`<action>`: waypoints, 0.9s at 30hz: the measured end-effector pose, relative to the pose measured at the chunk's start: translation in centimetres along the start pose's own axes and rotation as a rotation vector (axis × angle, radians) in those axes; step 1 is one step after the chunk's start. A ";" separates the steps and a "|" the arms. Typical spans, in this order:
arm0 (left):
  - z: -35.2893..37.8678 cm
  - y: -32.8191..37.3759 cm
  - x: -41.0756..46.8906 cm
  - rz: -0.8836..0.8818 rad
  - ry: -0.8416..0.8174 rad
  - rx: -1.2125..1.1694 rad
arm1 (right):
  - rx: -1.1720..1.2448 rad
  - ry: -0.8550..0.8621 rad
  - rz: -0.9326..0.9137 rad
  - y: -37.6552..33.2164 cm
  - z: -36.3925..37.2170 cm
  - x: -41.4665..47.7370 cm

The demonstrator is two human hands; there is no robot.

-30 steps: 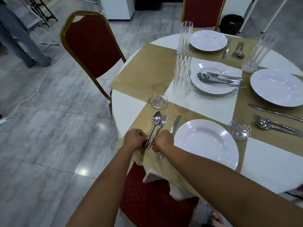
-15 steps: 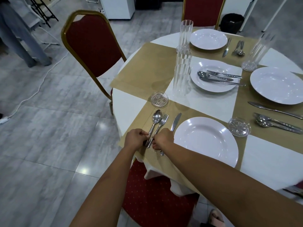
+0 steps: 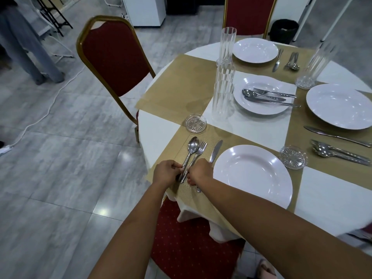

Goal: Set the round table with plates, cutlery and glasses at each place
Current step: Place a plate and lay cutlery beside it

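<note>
On the gold placemat [image 3: 181, 198] at the near place lie a spoon [image 3: 192, 147], a fork [image 3: 200, 149] and a knife [image 3: 215, 151], left of a white plate [image 3: 253, 176]. My left hand [image 3: 166, 173] pinches the spoon's handle end. My right hand [image 3: 199, 172] pinches the fork's handle beside it and covers the knife's handle. A glass coaster [image 3: 195, 123] sits beyond the cutlery, another coaster [image 3: 292, 157] right of the plate. A stack of tall clear glasses [image 3: 222, 91] stands mid-table.
A centre plate [image 3: 261, 94] holds spare cutlery. Two more set places have plates [image 3: 340, 105] [image 3: 254, 50], cutlery and a glass [image 3: 311, 69]. Red chairs stand at left [image 3: 112, 57], far side [image 3: 247, 15] and under my arms [image 3: 193, 248]. A person's legs [image 3: 26, 47] are at far left.
Both hands stay on the spoon and fork handles with only small shifts; the view has drifted slightly.
</note>
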State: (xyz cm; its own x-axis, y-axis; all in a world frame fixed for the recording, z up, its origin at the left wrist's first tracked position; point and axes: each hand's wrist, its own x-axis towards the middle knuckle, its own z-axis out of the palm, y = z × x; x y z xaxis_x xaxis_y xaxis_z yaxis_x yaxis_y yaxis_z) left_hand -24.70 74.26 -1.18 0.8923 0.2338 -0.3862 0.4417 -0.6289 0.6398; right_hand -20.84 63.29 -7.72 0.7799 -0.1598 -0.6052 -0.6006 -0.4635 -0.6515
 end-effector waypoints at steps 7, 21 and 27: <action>-0.2 0.1 0.0 0.021 -0.008 0.014 | -0.032 0.018 -0.006 -0.2 -0.3 -0.5; -0.7 0.0 0.0 0.065 0.168 -0.011 | -0.073 -0.122 -0.103 -1.8 -3.5 -1.9; 0.8 0.1 2.2 0.226 0.292 0.214 | -0.119 0.212 -0.224 -5.0 -9.0 -0.8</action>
State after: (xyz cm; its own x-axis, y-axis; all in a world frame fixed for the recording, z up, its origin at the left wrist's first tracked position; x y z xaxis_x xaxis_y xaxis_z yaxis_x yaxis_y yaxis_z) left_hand -22.77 74.16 -2.54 0.9670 0.2531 -0.0285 0.2302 -0.8207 0.5229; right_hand -16.83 57.90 0.16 0.9172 -0.2140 -0.3362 -0.3947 -0.6044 -0.6921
